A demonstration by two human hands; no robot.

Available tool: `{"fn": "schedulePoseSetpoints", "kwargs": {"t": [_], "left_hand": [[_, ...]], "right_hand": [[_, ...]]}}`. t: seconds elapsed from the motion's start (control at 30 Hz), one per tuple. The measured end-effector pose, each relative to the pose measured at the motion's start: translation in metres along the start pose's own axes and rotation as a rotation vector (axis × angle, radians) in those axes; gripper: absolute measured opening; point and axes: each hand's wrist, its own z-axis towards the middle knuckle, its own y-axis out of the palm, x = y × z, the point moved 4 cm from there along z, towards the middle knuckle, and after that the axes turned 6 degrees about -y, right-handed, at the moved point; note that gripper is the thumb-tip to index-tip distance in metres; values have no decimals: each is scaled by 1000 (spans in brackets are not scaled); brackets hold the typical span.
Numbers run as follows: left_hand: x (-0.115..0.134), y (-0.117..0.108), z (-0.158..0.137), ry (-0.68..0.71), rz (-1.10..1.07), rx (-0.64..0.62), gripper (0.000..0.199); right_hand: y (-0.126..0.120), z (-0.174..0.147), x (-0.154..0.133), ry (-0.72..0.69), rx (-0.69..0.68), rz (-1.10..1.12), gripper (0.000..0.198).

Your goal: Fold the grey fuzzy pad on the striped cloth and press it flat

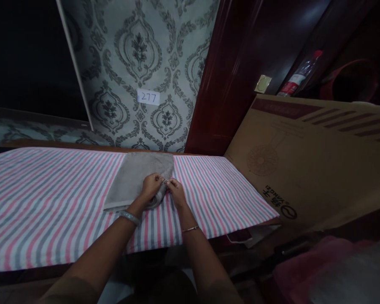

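Nearest, at the lower edge of the frame: two bare forearms, the left with a pale bangle (129, 217), the right with a thin bracelet (190, 229); at lower right, a pink bundle (306, 268), blurred, contents not legible. Lower centre: one left hand (151, 186), fingers curled, tips pinched on the edge of a grey cloth (128, 179); one right hand (176, 193), just beside it, thumb and fingertips likewise drawn together on the cloth's edge; a small pale bit shows between the two sets of fingertips, too small to identify. The grey cloth lies at the centre of the frame, in part-worked condition: right side appears gathered into a thick roll or fold beneath the hands, left side spread flat and, by the look of it, not yet rolled. Under it, a striped cover (66, 202) in pink, grey and white, spread across the table from the left edge to right of centre. Right of frame: one large cardboard box (291, 169), printed. Behind, upper right: a bottle (292, 82) with red cap. Upper centre: patterned wallpaper (139, 50) bearing a card (148, 97) numbered 277; beside it, a dark red wooden panel (208, 105). Upper left: a dark screen (28, 63).
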Motion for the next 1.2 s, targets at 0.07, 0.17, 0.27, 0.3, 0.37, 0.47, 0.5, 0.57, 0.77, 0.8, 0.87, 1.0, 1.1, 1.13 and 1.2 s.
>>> {"fn": "schedulePoseSetpoints", "kwargs": {"t": [0.07, 0.17, 0.27, 0.3, 0.37, 0.47, 0.5, 0.57, 0.77, 0.8, 0.87, 1.0, 1.1, 1.13, 1.2], "left_hand": [[2, -1, -1, -9, 30, 22, 11], [4, 0, -2, -30, 89, 49, 11], [7, 3, -3, -47, 140, 63, 9], [7, 4, -2, -55, 150, 68, 9], [6, 6, 0, -78, 158, 80, 9], [3, 6, 4, -105, 132, 97, 9], [1, 6, 5, -107, 113, 97, 9], [-1, 4, 7, -98, 58, 90, 8], [-7, 0, 5, -70, -176, 3, 13], [-7, 0, 4, -69, -214, -12, 14], [-7, 0, 1, -69, -288, -40, 17], [-5, 0, -4, -67, -424, -104, 26], [-2, -2, -7, -69, -499, -152, 30], [-1, -3, -8, -70, -515, -167, 31], [1, -4, -9, -66, -535, -192, 32]], "right_hand": [[0, 0, 0, -13, -4, -15, 27], [-1, 0, -1, -40, -7, -49, 25], [-2, 0, -2, -71, 0, -84, 23], [-2, -1, -3, -83, -1, -94, 23], [0, -4, -5, -122, -32, -126, 23], [1, -8, -7, -181, -65, -167, 19], [0, -9, -6, -180, -46, -156, 17], [-2, -10, -2, -125, 19, -81, 17], [-5, -8, 9, 39, 75, 105, 23], [-6, -8, 9, 54, 75, 119, 23], [-6, -8, 9, 82, 76, 146, 24], [-5, -8, 8, 84, 96, 181, 22], [-4, -8, 8, 72, 116, 206, 22], [-4, -8, 8, 70, 121, 209, 23], [-4, -8, 7, 68, 127, 196, 22]]}}
